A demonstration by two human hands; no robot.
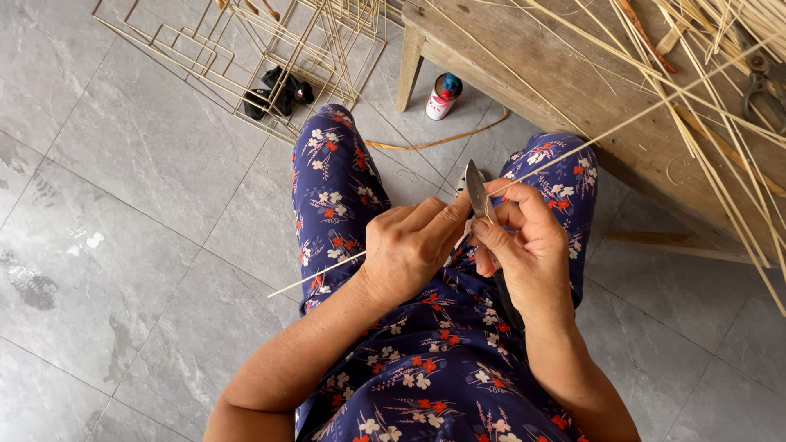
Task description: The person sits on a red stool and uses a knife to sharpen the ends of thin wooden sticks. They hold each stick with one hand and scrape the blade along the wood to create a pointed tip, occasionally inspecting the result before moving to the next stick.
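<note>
grey floor tiles [147, 205] are spreading under a seated person's flowered lap, a wooden bench [573, 90] heaped with thin strips standing just beside. the left hand [409, 250] is pinching a long bamboo strip [589, 139] across the knees, fingers pressed together. the right hand [528, 250] is gripping a knife [476, 190], blade touching the strip. it looks like mid-shaving; a steady, shallow stroke seems needed.
</note>
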